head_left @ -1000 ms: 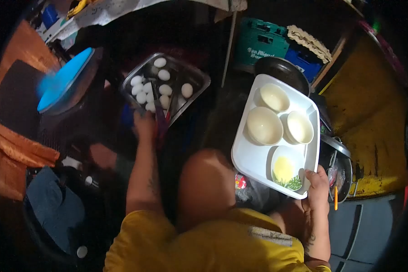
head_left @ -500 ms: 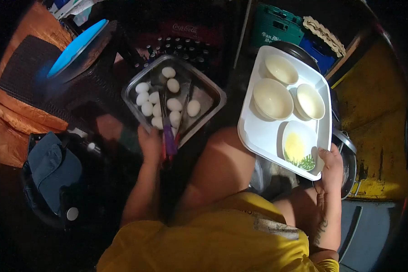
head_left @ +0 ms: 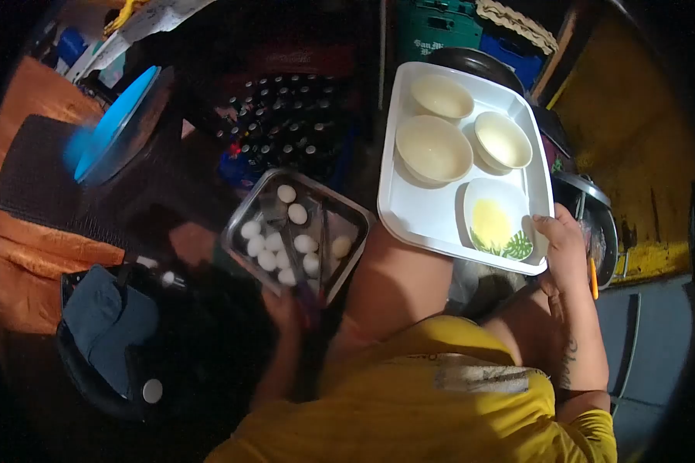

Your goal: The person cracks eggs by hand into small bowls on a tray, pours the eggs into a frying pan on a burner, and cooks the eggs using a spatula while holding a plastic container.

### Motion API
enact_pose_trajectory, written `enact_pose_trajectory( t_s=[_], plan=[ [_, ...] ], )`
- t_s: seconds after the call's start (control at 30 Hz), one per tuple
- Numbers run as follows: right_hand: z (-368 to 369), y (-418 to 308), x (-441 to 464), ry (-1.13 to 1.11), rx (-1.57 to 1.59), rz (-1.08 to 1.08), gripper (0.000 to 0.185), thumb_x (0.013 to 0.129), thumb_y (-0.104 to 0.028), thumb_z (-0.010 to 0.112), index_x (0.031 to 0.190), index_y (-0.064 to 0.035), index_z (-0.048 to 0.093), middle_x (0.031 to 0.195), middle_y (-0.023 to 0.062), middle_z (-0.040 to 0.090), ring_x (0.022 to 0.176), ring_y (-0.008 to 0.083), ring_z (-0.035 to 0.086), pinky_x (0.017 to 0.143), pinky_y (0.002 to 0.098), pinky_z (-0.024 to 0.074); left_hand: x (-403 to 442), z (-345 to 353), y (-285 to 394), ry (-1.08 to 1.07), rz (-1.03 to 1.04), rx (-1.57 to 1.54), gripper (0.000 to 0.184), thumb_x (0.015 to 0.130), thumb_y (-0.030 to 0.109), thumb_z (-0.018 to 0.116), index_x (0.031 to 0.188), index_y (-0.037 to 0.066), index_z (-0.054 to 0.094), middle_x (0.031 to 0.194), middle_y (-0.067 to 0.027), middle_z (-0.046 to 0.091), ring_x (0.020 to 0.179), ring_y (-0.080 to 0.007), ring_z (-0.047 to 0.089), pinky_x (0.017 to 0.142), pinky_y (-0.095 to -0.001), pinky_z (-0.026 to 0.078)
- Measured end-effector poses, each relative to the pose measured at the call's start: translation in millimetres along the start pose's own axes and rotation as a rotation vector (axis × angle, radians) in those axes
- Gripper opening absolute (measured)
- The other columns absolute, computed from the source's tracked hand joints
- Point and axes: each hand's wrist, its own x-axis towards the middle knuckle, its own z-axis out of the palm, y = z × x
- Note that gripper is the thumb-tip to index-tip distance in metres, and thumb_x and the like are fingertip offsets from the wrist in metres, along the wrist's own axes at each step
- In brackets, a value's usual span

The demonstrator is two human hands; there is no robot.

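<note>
My left hand (head_left: 283,307) is closed on the near edge of a metal tray (head_left: 350,262), its fingers partly hidden beneath. Several white eggs (head_left: 297,214) lie in this tray, along with long utensils, possibly tongs, whose purple handle (head_left: 307,297) sticks out by the hand. My right hand (head_left: 561,238) grips the near right corner of a white plastic tray (head_left: 432,220), thumb on top. That tray carries three cream bowls (head_left: 434,154) and a white dish (head_left: 488,220) with a yellow and green leaf pattern. It is held above my thigh.
Capped bottles (head_left: 286,116) stand in a crate beyond the metal tray. To the left are a blurred blue round fan-like object (head_left: 120,127) and a dark cap (head_left: 108,324). A green crate (head_left: 436,35) stands at the back; a metal pot (head_left: 606,231) sits at right.
Relative to the view, the metal tray has shifted down and slightly right, and the white tray left and a little up. More bottles show behind. Both hands keep their holds.
</note>
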Motion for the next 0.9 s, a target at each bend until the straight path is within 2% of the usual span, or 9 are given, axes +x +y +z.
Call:
enact_pose_trajectory(
  t_s=[0.03, 0.13, 0.37, 0.47, 0.5, 0.57, 0.63, 0.83, 0.9],
  plan=[
    [-4, 6, 3, -0.022, -0.165, -0.083, 0.019, 0.088, -0.007, 0.054, 0.103, 0.0005, 0.062, 0.090, 0.0070, 0.064, 0.079, 0.0127, 0.059, 0.072, 0.0246, 0.0469, -3, -3, -10, -0.018, 0.003, -0.104, 0.039, 0.086, -0.002, 0.054, 0.125, -0.001, 0.050, 0.112, -0.0156, 0.060, 0.100, -0.0251, 0.059, 0.087, -0.0367, 0.048],
    [7, -4, -3, 0.009, -0.028, 0.001, 0.020, 0.088, -0.007, 0.054, 0.105, 0.0012, 0.061, 0.091, 0.0074, 0.064, 0.079, 0.0129, 0.059, 0.072, 0.0247, 0.0476, 4, -14, -72, 0.005, -0.076, -0.122, 0.044, 0.087, -0.003, 0.054, 0.130, 0.001, 0.046, 0.118, -0.0161, 0.058, 0.104, -0.0275, 0.059, 0.090, -0.0393, 0.049],
    [9, -1, 0, 0.012, 0.038, 0.072, 0.022, 0.088, -0.009, 0.054, 0.105, 0.0038, 0.061, 0.092, 0.0089, 0.065, 0.080, 0.0145, 0.060, 0.073, 0.0262, 0.0476, -24, 8, -72, -0.112, -0.108, -0.252, 0.055, 0.091, 0.001, 0.055, 0.141, 0.003, 0.030, 0.134, -0.0177, 0.047, 0.114, -0.0326, 0.055, 0.093, -0.0436, 0.052],
    [9, 3, 2, 0.005, 0.059, 0.072, 0.023, 0.090, -0.010, 0.054, 0.105, 0.0059, 0.061, 0.091, 0.0103, 0.066, 0.080, 0.0157, 0.061, 0.073, 0.0279, 0.0478, -37, 31, -51, -0.103, -0.392, -0.768, 0.055, 0.092, 0.003, 0.055, 0.141, 0.003, 0.031, 0.136, -0.0180, 0.045, 0.118, -0.0317, 0.053, 0.094, -0.0430, 0.051],
    [10, 4, 2, 0.005, 0.073, 0.076, 0.023, 0.090, -0.010, 0.054, 0.105, 0.0056, 0.061, 0.091, 0.0105, 0.066, 0.079, 0.0160, 0.061, 0.072, 0.0280, 0.0479, -33, 28, -93, -0.124, -0.206, -0.280, 0.055, 0.093, 0.004, 0.055, 0.142, 0.004, 0.031, 0.137, -0.0181, 0.045, 0.119, -0.0311, 0.052, 0.094, -0.0432, 0.050],
    [10, 9, 5, -0.022, 0.127, 0.094, 0.021, 0.091, -0.011, 0.054, 0.105, 0.0033, 0.060, 0.089, 0.0095, 0.065, 0.077, 0.0156, 0.060, 0.071, 0.0268, 0.0478, -35, 45, -97, -0.134, 0.003, 0.184, 0.055, 0.094, 0.005, 0.055, 0.143, 0.004, 0.030, 0.138, -0.0183, 0.044, 0.120, -0.0306, 0.051, 0.095, -0.0434, 0.050],
    [10, 13, 10, -0.065, 0.169, 0.106, 0.019, 0.091, -0.009, 0.054, 0.104, 0.0036, 0.060, 0.089, 0.0092, 0.065, 0.077, 0.0152, 0.060, 0.071, 0.0262, 0.0478, -59, 67, -37, 0.041, -0.347, -0.545, 0.061, 0.093, 0.009, 0.059, 0.147, 0.010, 0.031, 0.138, -0.0177, 0.047, 0.118, -0.0326, 0.052, 0.093, -0.0506, 0.048],
    [30, 27, 30, -0.180, 0.264, 0.074, 0.026, 0.090, -0.005, 0.053, 0.112, 0.0050, 0.060, 0.100, 0.0126, 0.066, 0.085, 0.0194, 0.062, 0.077, 0.0319, 0.0494, -74, 79, -91, -0.025, -0.075, -0.467, 0.057, 0.095, 0.015, 0.056, 0.145, 0.003, 0.030, 0.138, -0.0180, 0.046, 0.118, -0.0300, 0.051, 0.095, -0.0433, 0.047],
    [55, 34, 44, -0.247, 0.315, 0.044, 0.028, 0.089, -0.005, 0.053, 0.114, 0.0049, 0.060, 0.101, 0.0121, 0.066, 0.088, 0.0199, 0.062, 0.079, 0.0337, 0.0493, -75, 83, -76, 0.015, -0.046, -0.453, 0.055, 0.096, 0.018, 0.053, 0.144, 0.001, 0.031, 0.137, -0.0182, 0.048, 0.118, -0.0294, 0.051, 0.096, -0.0416, 0.046]
  ],
)
